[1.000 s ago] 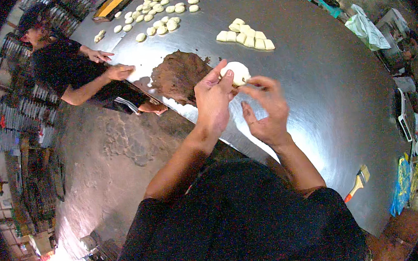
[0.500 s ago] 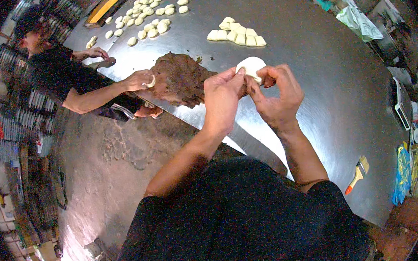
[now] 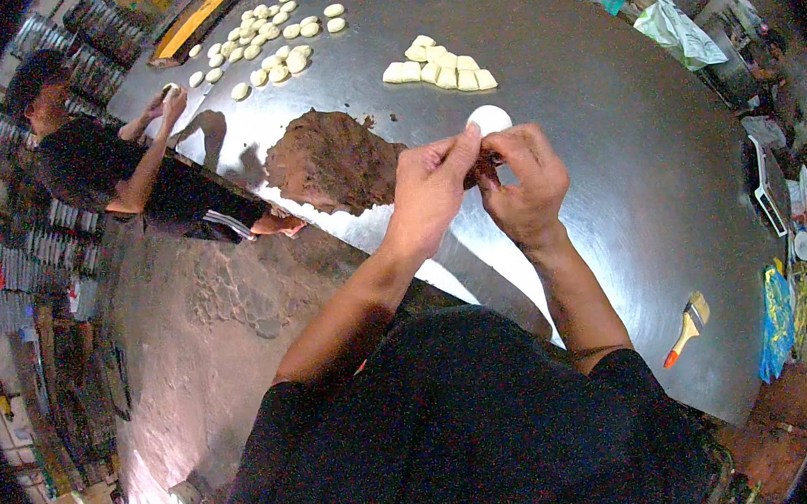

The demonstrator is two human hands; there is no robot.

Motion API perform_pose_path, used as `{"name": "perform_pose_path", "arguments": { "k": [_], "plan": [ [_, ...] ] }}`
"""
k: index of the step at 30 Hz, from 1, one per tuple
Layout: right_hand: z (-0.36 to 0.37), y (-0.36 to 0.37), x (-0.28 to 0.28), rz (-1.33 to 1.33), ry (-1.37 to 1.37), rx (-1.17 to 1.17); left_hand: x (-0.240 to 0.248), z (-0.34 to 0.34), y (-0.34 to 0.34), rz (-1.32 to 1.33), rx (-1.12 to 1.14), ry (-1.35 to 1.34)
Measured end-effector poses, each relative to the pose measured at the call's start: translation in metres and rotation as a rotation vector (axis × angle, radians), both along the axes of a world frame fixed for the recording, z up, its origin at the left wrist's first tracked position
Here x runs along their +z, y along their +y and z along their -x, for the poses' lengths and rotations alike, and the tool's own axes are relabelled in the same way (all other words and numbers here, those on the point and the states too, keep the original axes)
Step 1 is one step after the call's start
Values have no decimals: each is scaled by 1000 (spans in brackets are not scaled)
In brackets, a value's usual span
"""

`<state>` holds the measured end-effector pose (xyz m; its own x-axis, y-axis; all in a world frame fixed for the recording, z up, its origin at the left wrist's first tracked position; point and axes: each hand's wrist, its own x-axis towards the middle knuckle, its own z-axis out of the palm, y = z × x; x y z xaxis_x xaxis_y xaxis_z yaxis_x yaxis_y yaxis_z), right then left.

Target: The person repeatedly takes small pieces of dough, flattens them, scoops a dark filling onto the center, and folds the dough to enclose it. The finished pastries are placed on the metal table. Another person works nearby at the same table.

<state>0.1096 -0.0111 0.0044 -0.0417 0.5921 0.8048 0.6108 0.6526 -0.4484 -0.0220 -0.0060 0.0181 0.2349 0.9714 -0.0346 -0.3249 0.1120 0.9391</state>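
Note:
A round white piece of dough (image 3: pixel 491 119) is held up over the table between my two hands. My left hand (image 3: pixel 427 192) grips its near edge, with the thumb lying along it. The fingers of my right hand (image 3: pixel 527 184) are curled in a pinch at its right lower side. Dark brown paste (image 3: pixel 479 170) shows between my hands, just below the dough; how much is inside the dough is hidden. Left of my hands, a large mound of the same brown paste (image 3: pixel 333 162) lies on the metal table (image 3: pixel 609 186).
Beyond my hands sit several cut dough pieces (image 3: pixel 445 68), and farther left many rounded dough balls (image 3: pixel 260 39). A co-worker (image 3: pixel 78 146) at the left edge handles a small dough piece. A brush (image 3: pixel 687 328) lies at right; plastic bags (image 3: pixel 678 26) line the far right edge.
The co-worker's hand has left the paste mound and now holds dough up with the other hand. My fingers have closed farther around the dough, and less of it shows.

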Motion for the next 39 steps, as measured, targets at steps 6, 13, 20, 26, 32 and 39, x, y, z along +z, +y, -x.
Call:
{"name": "perform_pose_path", "arguments": {
  "k": [6, 13, 20, 26, 32, 39],
  "plan": [
    [-6, -11, 7, -91, -29, 40, 1, -5, -2, 61, 282, 111],
    [-15, -9, 9, -9, -51, 7, 6, -13, -4, -209, 195, 251],
    [-17, -14, -11, 10, 45, -107, -5, -20, -2, -109, 36, 237],
    [-31, -32, -46, 197, 18, 119, -64, -13, 12, -151, 40, 400],
    [-59, -58, -87, 464, 220, 49, -180, 16, 4, -112, -72, 822],
    [-52, -35, -98, 550, 315, 53, -241, -5, -2, 357, -192, 790]
  ]
}}
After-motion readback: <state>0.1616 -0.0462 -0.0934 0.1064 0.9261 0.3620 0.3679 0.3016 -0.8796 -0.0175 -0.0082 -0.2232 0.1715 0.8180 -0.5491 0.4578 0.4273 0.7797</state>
